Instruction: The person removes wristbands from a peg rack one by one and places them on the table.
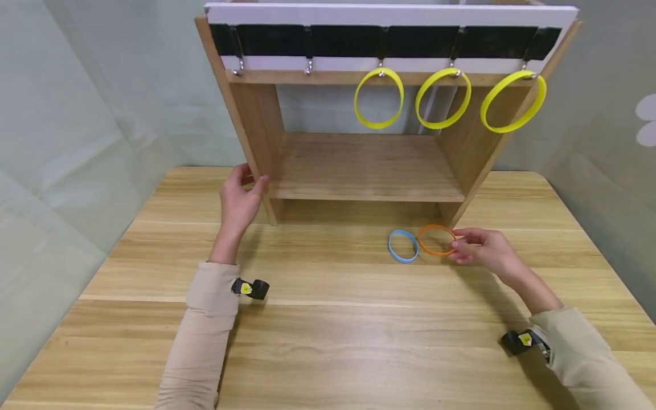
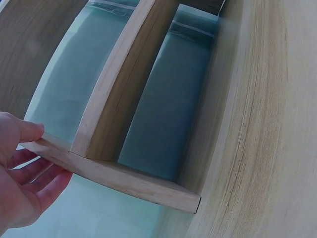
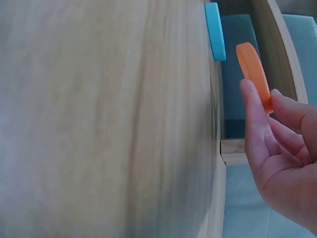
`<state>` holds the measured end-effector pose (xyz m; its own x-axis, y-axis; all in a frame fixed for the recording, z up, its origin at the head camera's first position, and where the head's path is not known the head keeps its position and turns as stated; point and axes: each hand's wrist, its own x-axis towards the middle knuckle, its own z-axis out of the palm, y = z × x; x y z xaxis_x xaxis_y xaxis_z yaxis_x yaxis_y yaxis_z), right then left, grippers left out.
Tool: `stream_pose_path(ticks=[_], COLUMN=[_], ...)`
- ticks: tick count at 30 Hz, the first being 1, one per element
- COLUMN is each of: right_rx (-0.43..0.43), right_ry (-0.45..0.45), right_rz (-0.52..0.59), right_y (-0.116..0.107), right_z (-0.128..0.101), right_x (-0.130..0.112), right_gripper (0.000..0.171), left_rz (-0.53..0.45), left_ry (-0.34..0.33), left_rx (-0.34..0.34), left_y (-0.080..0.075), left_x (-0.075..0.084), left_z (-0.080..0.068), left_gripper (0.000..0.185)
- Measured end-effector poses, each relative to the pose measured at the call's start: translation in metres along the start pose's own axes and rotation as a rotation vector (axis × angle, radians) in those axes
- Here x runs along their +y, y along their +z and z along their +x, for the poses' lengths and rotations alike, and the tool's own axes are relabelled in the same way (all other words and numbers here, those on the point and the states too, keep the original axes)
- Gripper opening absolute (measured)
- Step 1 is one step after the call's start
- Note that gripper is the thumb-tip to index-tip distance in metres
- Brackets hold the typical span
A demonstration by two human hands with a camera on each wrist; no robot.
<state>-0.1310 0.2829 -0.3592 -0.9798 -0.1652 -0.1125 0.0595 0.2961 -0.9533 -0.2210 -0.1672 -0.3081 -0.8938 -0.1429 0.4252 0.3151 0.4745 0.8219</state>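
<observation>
Nearest, at the bottom of the head view, my two beige sleeves run over the tabletop point(image 1: 328, 341), a small black wrist camera strapped on each. Right of centre my right hand point(image 1: 484, 249) has its grip closed in a pinch on the orange band point(image 1: 436, 240), thumb and fingertips on its right edge; in the right wrist view the band sticks up out of my fingers point(image 3: 257, 124), tilted, seemingly lifted off the wood. Just to its left the blue band point(image 1: 402, 245) lies flat on the tabletop, the two close together, can't tell if touching. Left of centre my left hand point(image 1: 240, 199) grips the front edge of the left side panel of the wooden shelf unit point(image 1: 366, 165), thumb on the inner face, fingers wrapped round the outer one; left wrist view shows the same, thumb on top of the board edge. Further back, upper part of the frame, a row of metal hooks under a black strip. Three yellow bands point(image 1: 378, 98) hang on the three right hooks, well apart from my hands; the two left hooks point(image 1: 238, 70) are bare.
</observation>
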Motion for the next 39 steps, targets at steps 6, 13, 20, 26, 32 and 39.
stream_pose_path(ticks=[6, 13, 20, 26, 32, 39], right_rx=[-0.035, -0.051, -0.079, -0.072, -0.022, 0.062], right_ry=[0.026, 0.040, 0.047, 0.007, -0.034, -0.146], right_rz=[0.004, -0.046, -0.117, -0.246, -0.401, -0.488], right_y=[-0.002, -0.001, 0.000, 0.002, 0.001, 0.004], right_z=[0.001, 0.002, 0.000, -0.001, -0.003, 0.001], right_x=[0.000, 0.002, 0.002, -0.001, -0.008, -0.023], right_gripper=[0.046, 0.045, 0.041, 0.039, 0.034, 0.028], left_rz=[-0.009, -0.022, -0.023, -0.032, -0.030, -0.024], left_ry=[-0.003, 0.003, 0.008, 0.008, 0.006, -0.002], left_rx=[-0.001, -0.011, -0.017, -0.017, -0.022, -0.025], left_y=[0.000, 0.000, 0.000, -0.001, -0.001, -0.002], left_x=[-0.001, 0.000, 0.000, 0.000, 0.000, 0.000], left_z=[0.000, 0.001, 0.000, 0.000, -0.001, -0.002], left_gripper=[0.038, 0.039, 0.039, 0.039, 0.039, 0.039])
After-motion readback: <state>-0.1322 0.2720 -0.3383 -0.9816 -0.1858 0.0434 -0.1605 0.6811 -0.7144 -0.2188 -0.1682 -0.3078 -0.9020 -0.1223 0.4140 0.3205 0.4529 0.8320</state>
